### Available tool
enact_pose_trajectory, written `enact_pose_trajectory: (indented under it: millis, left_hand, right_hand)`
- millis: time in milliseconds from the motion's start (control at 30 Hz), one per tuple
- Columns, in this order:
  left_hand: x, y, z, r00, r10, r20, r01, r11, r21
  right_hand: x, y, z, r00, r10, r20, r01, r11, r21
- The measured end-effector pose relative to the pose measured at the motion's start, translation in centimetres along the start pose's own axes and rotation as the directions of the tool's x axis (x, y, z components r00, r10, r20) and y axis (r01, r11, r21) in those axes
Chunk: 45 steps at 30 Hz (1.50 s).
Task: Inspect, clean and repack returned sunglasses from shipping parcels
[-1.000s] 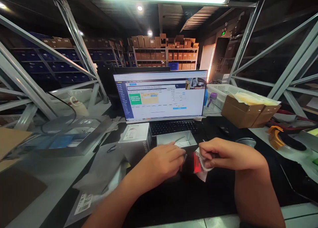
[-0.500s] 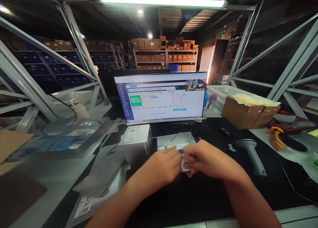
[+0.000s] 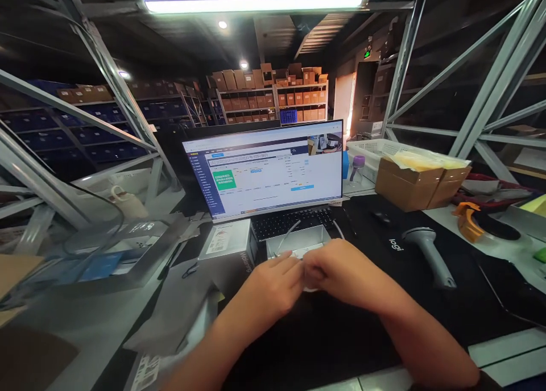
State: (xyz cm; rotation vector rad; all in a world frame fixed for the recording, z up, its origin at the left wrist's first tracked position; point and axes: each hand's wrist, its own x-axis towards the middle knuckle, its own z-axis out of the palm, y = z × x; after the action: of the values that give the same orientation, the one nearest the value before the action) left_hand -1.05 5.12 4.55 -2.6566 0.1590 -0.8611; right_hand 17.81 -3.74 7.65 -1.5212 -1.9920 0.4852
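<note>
My left hand (image 3: 273, 286) and my right hand (image 3: 341, 271) meet over the black desk mat (image 3: 341, 334), fingers curled together around a small white item (image 3: 310, 288) that is mostly hidden between them. Just beyond the knuckles stands a small open grey box (image 3: 298, 240) with a thin cable looping over its rim. The keyboard (image 3: 290, 220) lies behind the box, under a lit monitor (image 3: 264, 166).
A white product box (image 3: 226, 240) sits left of the grey box. A grey barcode scanner (image 3: 426, 252) and a black mouse (image 3: 379, 217) lie on the right. A cardboard box (image 3: 413, 183), an orange tape dispenser (image 3: 467, 220), grey plastic bags (image 3: 179, 294) and metal shelving surround the desk.
My hands have closed together and moved slightly away from me toward the grey box. The red and white item seen earlier is now almost fully covered by the fingers.
</note>
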Motion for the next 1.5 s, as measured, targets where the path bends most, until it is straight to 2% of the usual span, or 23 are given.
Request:
enact_pose_trajectory:
  millis: [67, 133, 167, 267, 367, 433, 500, 567, 600, 667, 733, 800, 867, 900, 933, 967, 1033, 1067, 1100, 1167, 1267, 1400, 1500]
  left_hand:
    - [-0.1, -0.3, -0.2, 1.000, -0.010, 0.006, 0.010, 0.999, -0.045]
    - [0.0, -0.4, -0.6, 1.000, -0.014, -0.002, 0.014, 0.995, -0.096]
    - [0.1, -0.3, -0.8, 1.000, -0.015, -0.011, 0.014, 0.993, -0.113]
    - [0.2, 0.0, -1.0, 1.000, -0.011, -0.006, 0.010, 0.990, -0.143]
    - [0.0, 0.3, -0.3, 1.000, 0.009, 0.028, -0.005, 0.990, -0.138]
    - [-0.2, 0.3, 0.4, 0.999, 0.016, 0.027, -0.013, 0.994, -0.111]
    - [-0.2, 0.0, 0.9, 1.000, 0.012, 0.000, -0.012, 0.997, -0.075]
    - [0.0, -0.3, 0.9, 1.000, -0.004, -0.028, 0.003, 0.999, -0.050]
    - [0.1, -0.4, 0.7, 0.999, -0.010, -0.042, 0.008, 0.999, -0.049]
    - [0.5, -0.5, 0.2, 0.998, -0.014, -0.061, 0.010, 0.998, -0.065]
    - [0.7, -0.6, -0.2, 0.997, -0.026, -0.074, 0.019, 0.996, -0.092]
    - [0.7, -0.6, -0.5, 0.995, -0.059, -0.081, 0.048, 0.991, -0.122]
    - [0.6, -0.7, -0.6, 0.990, -0.094, -0.104, 0.076, 0.984, -0.163]
    - [0.5, -0.8, -0.6, 0.987, -0.111, -0.114, 0.089, 0.979, -0.186]
    - [0.4, -0.9, -0.7, 0.984, -0.128, -0.126, 0.101, 0.973, -0.206]
    - [0.4, -1.0, -0.8, 0.978, -0.151, -0.143, 0.117, 0.968, -0.220]
    - [0.2, -1.3, -0.9, 0.957, -0.203, -0.208, 0.157, 0.963, -0.220]
    - [0.2, -1.4, -1.0, 0.940, -0.228, -0.255, 0.177, 0.962, -0.207]
    - [0.1, -1.5, -1.0, 0.918, -0.248, -0.308, 0.196, 0.962, -0.188]
    - [0.1, -1.4, -0.8, 0.875, -0.285, -0.392, 0.242, 0.958, -0.156]
    - [0.1, -1.0, -0.3, 0.818, -0.344, -0.460, 0.315, 0.938, -0.141]
    - [0.4, -0.3, 0.4, 0.742, -0.411, -0.529, 0.395, 0.906, -0.151]
    - [0.5, -0.1, 1.0, 0.679, -0.469, -0.564, 0.464, 0.870, -0.165]
  right_hand:
    - [0.4, 1.1, -0.6, 0.994, 0.000, 0.111, -0.019, 0.985, 0.172]
    - [0.5, 2.9, -2.4, 0.966, -0.078, 0.248, -0.013, 0.938, 0.348]
    - [0.4, 3.9, -3.5, 0.951, -0.128, 0.282, 0.008, 0.921, 0.389]
    - [-0.1, 5.4, -5.8, 0.925, -0.222, 0.308, 0.101, 0.927, 0.362]
    - [-0.4, 4.2, -4.9, 0.929, -0.211, 0.304, 0.139, 0.961, 0.240]
    - [-0.1, 2.7, -3.0, 0.957, -0.140, 0.254, 0.114, 0.987, 0.116]
    - [0.5, 1.3, -1.0, 0.990, -0.062, 0.124, 0.065, 0.998, -0.024]
    - [1.0, 0.9, 0.0, 1.000, -0.026, -0.010, 0.025, 0.997, -0.067]
    - [1.2, 1.0, -0.1, 0.999, -0.027, -0.027, 0.027, 0.999, -0.020]
    - [1.3, 2.0, -1.1, 0.997, -0.057, 0.058, 0.044, 0.978, 0.203]
    - [1.1, 3.4, -2.8, 0.982, -0.108, 0.154, 0.028, 0.895, 0.446]
    - [0.7, 4.7, -4.4, 0.982, -0.118, 0.150, 0.006, 0.806, 0.592]
    - [0.4, 5.7, -5.4, 0.995, -0.077, 0.056, 0.022, 0.762, 0.647]
    - [0.5, 6.1, -5.6, 0.999, -0.025, -0.040, 0.045, 0.744, 0.667]
    - [0.6, 6.4, -5.7, 0.985, 0.049, -0.167, 0.080, 0.725, 0.684]
    - [0.9, 6.7, -5.7, 0.942, 0.136, -0.306, 0.124, 0.707, 0.697]
    - [1.6, 7.0, -5.4, 0.794, 0.293, -0.532, 0.221, 0.677, 0.702]
    - [1.9, 7.1, -5.1, 0.725, 0.339, -0.600, 0.261, 0.671, 0.694]
    - [2.2, 7.2, -4.9, 0.677, 0.359, -0.642, 0.291, 0.671, 0.682]
    - [2.7, 7.0, -4.3, 0.633, 0.369, -0.681, 0.332, 0.665, 0.669]
    - [3.0, 6.3, -3.4, 0.626, 0.371, -0.686, 0.371, 0.632, 0.680]
    - [3.3, 4.8, -1.6, 0.661, 0.385, -0.644, 0.389, 0.558, 0.733]
    - [3.7, 3.2, 0.4, 0.709, 0.353, -0.610, 0.348, 0.577, 0.739]
